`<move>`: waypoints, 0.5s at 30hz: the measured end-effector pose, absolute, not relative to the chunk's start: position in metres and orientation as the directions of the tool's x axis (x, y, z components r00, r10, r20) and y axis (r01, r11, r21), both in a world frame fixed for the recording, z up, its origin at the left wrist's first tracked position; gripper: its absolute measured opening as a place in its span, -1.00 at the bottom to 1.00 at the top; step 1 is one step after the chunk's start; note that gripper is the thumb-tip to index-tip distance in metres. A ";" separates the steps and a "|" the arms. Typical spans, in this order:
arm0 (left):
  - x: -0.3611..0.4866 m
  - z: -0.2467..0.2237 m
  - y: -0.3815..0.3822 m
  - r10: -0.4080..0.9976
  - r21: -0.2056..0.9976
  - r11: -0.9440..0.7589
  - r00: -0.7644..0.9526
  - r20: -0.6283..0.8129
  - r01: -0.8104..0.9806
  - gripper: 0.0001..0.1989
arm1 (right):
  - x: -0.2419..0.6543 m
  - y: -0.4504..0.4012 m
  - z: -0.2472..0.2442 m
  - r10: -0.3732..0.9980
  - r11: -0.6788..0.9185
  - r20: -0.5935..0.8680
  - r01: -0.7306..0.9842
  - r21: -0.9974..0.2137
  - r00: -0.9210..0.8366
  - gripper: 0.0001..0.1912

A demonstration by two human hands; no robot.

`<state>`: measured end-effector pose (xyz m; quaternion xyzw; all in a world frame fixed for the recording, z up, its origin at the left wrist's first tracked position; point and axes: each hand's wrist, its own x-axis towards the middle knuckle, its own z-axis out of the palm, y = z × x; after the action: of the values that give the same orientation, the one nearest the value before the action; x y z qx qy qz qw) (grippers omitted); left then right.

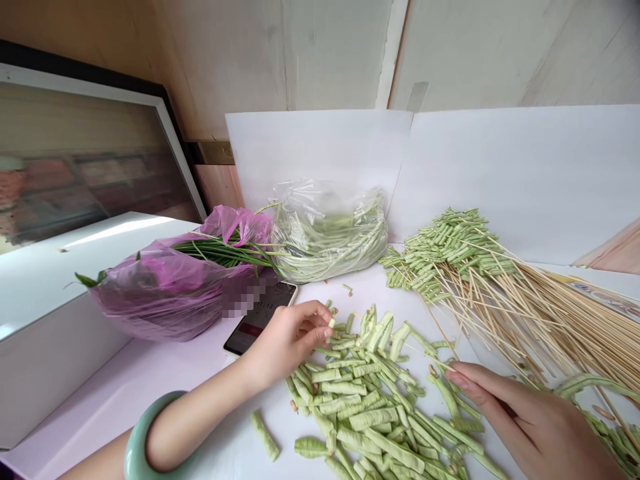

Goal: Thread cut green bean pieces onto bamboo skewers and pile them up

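My left hand (pixel 293 337), with a pale green bangle on its wrist, pinches a short piece of green bean (pixel 331 323) above the far left of a loose pile of cut green beans (pixel 370 400). Over the pile's right side, my right hand (pixel 535 413) is closed on a thin bamboo skewer (pixel 440 364), which points left toward the other hand. The skewer's tip is faint and appears bare. Some of the bean piece is hidden by my left fingers.
Skewers threaded with bean pieces (pixel 455 243) are stacked at the right, bare ends toward me. Long beans fill a clear plastic bag (pixel 330 233) at the back. Left of it lies a purple bag (pixel 165 287) of green stalks. A phone (pixel 257 320) lies beside my left hand.
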<state>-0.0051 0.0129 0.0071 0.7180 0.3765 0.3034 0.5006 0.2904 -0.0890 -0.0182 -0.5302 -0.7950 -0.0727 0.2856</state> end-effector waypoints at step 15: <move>0.002 0.000 0.012 0.867 0.965 0.145 0.498 -0.017 -0.219 -0.67 | 0.272 -0.088 -0.010 0.728 0.486 0.592 0.869 -0.088 -0.347 -0.60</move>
<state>0.0019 0.0124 0.0002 0.5221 0.3101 0.3934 0.6903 0.2723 -0.0885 -0.0100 -0.4919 -0.8115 -0.1219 0.2908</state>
